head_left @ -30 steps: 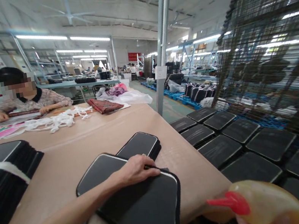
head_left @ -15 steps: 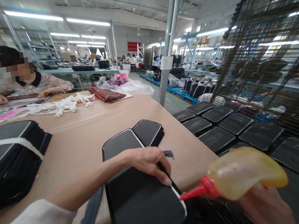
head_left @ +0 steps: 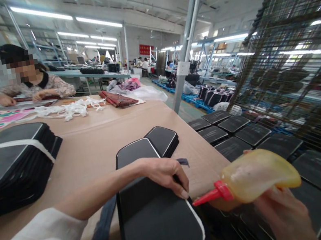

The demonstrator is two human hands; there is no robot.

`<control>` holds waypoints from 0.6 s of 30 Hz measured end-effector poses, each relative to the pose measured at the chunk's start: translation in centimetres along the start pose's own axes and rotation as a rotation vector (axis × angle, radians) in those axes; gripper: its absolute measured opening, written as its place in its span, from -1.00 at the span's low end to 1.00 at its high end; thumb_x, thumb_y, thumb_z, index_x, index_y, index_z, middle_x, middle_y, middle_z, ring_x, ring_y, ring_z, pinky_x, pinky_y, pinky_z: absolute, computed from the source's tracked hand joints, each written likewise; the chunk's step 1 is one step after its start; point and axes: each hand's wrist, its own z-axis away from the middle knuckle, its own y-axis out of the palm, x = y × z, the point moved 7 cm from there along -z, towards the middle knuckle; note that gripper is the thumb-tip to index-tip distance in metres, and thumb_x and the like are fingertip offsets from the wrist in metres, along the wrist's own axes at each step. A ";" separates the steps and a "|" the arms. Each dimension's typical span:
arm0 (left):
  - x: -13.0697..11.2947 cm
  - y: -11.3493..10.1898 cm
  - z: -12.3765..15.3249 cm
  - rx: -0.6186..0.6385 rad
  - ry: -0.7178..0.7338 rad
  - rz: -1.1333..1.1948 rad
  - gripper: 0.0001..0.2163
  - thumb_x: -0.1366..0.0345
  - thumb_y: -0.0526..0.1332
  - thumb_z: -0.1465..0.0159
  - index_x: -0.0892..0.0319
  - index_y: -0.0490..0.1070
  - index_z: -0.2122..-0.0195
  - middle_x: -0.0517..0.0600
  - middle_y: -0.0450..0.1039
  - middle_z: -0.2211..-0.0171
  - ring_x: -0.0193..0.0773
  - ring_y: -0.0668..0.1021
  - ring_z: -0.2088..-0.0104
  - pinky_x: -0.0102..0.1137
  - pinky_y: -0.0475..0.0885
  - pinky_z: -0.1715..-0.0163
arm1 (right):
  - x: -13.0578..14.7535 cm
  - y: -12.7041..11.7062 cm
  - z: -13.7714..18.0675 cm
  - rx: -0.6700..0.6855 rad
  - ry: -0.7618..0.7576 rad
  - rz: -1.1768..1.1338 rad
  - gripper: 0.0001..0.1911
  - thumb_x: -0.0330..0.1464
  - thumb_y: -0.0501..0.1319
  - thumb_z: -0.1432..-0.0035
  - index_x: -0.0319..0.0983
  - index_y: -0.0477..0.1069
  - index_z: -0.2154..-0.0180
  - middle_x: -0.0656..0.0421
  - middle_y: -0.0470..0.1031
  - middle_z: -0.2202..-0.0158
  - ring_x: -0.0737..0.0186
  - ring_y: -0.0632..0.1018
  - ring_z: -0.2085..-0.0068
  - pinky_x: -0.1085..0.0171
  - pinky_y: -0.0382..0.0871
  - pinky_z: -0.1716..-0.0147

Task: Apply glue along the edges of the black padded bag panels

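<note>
My left hand [head_left: 167, 176] lies across a long black panel [head_left: 160, 223] with rounded corners, its fingers closed over the right edge and the thumb on top. A white line of glue [head_left: 197, 219] runs along that edge from the thumb down to the near corner. In my right hand [head_left: 284, 212] is a yellowish squeeze glue bottle [head_left: 259, 173], tipped on its side. Its red nozzle [head_left: 208, 197] points left, the tip at the panel's edge just below my left thumb. Under the far end of the panel, more black panels [head_left: 163, 138] lie stacked.
A banded stack of black panels [head_left: 11, 171] stands on the left of the brown table [head_left: 89, 136]. Black panels [head_left: 253, 133] with pale edges lie in rows at right beside a wire mesh rack [head_left: 300, 50]. A co-worker [head_left: 38, 81] sits across the table. A dark cloth strip [head_left: 103, 229] hangs nearby.
The glue bottle in my right hand has moved up along the panel's edge, its tip now closer to my left thumb. My left hand keeps its hold. The whole view has shifted slightly.
</note>
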 end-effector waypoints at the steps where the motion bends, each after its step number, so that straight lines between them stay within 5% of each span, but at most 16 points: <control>1: 0.1 0.1 0.2 -0.006 -0.006 0.023 -0.89 0.32 0.20 -0.14 0.21 0.49 0.41 -0.05 0.49 0.46 -0.34 0.49 0.41 -0.52 0.33 0.39 | 0.1 0.3 0.0 0.011 -0.008 -0.011 -0.51 -0.27 0.22 0.10 -0.04 0.27 0.04 0.21 0.43 0.16 0.14 0.42 0.12 0.17 0.32 0.12; 12: -1.1 0.9 2.4 -0.031 -0.009 0.129 -0.86 0.23 0.26 -0.06 0.19 0.49 0.53 -0.10 0.47 0.54 -0.35 0.47 0.46 -0.52 0.32 0.41 | 3.6 5.6 0.8 0.086 -0.074 -0.031 -0.31 -0.30 0.32 0.32 -0.10 0.26 0.04 0.16 0.42 0.15 0.13 0.38 0.06 0.17 0.22 0.04; 18: -1.1 1.9 2.4 0.010 0.009 0.163 -0.88 0.27 0.24 -0.08 0.20 0.48 0.53 -0.10 0.46 0.54 -0.35 0.47 0.46 -0.51 0.33 0.39 | 2.9 4.9 0.1 0.076 -0.131 -0.043 -0.44 -0.27 0.32 0.36 -0.09 0.35 0.17 0.17 0.41 0.14 0.10 0.33 0.01 0.15 0.23 0.05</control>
